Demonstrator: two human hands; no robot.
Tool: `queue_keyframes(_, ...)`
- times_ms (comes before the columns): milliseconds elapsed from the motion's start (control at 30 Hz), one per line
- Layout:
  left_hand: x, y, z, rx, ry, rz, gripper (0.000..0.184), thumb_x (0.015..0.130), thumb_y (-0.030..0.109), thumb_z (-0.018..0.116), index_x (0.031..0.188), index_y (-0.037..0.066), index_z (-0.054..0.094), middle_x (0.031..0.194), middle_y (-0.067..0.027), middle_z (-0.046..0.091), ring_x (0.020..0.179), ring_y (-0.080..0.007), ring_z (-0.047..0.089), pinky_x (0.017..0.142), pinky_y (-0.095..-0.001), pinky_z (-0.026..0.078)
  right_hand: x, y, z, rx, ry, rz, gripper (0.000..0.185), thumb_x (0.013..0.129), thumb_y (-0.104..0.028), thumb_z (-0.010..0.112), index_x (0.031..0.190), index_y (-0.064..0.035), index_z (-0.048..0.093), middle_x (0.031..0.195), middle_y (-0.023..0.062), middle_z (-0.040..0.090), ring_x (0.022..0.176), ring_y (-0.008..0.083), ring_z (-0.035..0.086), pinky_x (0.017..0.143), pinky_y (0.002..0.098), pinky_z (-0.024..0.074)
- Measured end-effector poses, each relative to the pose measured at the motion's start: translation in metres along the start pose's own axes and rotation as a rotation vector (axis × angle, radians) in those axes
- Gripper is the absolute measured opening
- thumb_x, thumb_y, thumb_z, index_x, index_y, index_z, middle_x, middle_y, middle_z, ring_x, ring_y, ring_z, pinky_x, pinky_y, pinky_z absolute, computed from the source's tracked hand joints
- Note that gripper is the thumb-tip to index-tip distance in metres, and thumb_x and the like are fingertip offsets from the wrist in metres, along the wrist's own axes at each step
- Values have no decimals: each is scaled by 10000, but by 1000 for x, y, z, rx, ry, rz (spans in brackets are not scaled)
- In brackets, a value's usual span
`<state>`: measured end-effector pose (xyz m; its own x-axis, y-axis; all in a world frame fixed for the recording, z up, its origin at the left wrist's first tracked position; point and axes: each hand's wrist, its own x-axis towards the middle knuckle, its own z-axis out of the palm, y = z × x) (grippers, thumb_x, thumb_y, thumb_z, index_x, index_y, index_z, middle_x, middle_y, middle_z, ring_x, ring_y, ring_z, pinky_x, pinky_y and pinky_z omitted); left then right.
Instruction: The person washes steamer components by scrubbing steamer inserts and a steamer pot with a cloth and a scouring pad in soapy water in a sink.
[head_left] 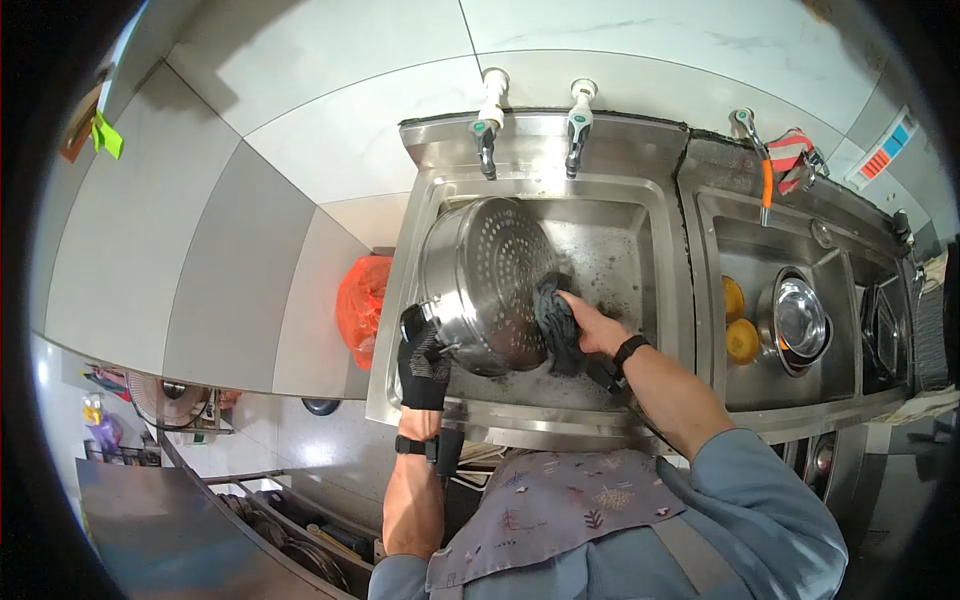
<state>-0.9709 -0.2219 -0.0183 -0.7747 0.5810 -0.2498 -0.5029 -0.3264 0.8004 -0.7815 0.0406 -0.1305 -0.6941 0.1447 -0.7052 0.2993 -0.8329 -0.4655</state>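
The gloved left hand (424,372) is clasping a perforated pot (455,265), tilted in the sink (610,235); the right hand's (597,329) fingers are pinching a cloth (557,322) against it. A loosening left grip could be letting it slip.

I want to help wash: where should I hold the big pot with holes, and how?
Probably by the side handle, coming from the near left, where the gloved left hand is. The handle sticks out from the smooth round wall; the pot leans, its holed bottom turned right.
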Motion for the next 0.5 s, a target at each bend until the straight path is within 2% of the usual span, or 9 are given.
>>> queue_keyframes(33,-4,-3,13,-132,12,53,324,919,-41,676,1233,36,666,1032,-40,688,841,-126,653,737,-285,555,-7,1,13,32,1,-6,593,1001,-548,528,1294,-46,647,1337,98,653,1166,269,627,1050,457,466)
queue_keyframes(67,1,-16,8,-4,-23,138,345,919,-33,672,1253,48,645,1043,-35,677,871,-130,645,759,-284,543,-14,1,26,63,2,-13,566,1004,-540,529,1228,-50,703,1278,78,699,1099,262,664,1018,449,492)
queue_keyframes(133,7,-34,8,246,-62,322,391,919,-16,665,1294,73,603,1064,-23,657,932,-140,631,804,-283,518,-22,2,41,81,-51,-30,563,1015,-546,502,1248,-70,690,1311,67,680,1141,262,642,1025,452,486)
queue_keyframes(167,5,-36,8,246,-87,323,392,923,-14,654,1300,75,594,1073,-19,648,934,-137,624,808,-282,514,-29,1,51,85,-67,-39,562,1019,-547,493,1255,-76,686,1322,63,673,1155,262,635,1027,453,484)
queue_keyframes(233,-2,-30,20,319,-166,346,403,925,-18,624,1311,84,568,1098,-14,624,929,-131,603,804,-282,507,-54,-3,77,-20,171,-21,703,1039,-592,380,1476,-57,511,1500,131,533,1365,291,497,1134,508,380)
queue_keyframes(267,-2,-30,20,353,-193,361,408,924,-21,614,1314,88,559,1107,-13,616,925,-129,597,801,-282,505,-50,3,77,-11,150,-91,701,1041,-593,375,1435,-40,551,1446,146,579,1300,304,549,1099,502,417)
queue_keyframes(367,-4,-37,12,599,-236,494,453,903,-44,600,1333,86,538,1125,-15,605,901,-136,584,805,-288,509,-97,-5,114,-140,182,-187,689,1044,-564,397,1407,-2,563,1427,140,593,1259,316,586,1060,473,455)
queue_keyframes(433,-13,-33,20,699,-243,595,483,888,-56,601,1345,80,528,1140,-25,609,927,-151,595,827,-293,517,-84,6,107,-177,147,-258,743,1007,-596,448,1377,35,578,1388,171,614,1215,330,619,1032,458,478)
queue_keyframes(500,-19,-35,28,728,-251,656,498,880,-61,604,1353,75,523,1152,-35,613,959,-162,608,847,-296,524,-85,11,113,-657,250,-433,798,961,-620,500,1378,57,555,1357,318,547,1183,433,612,1013,480,491)
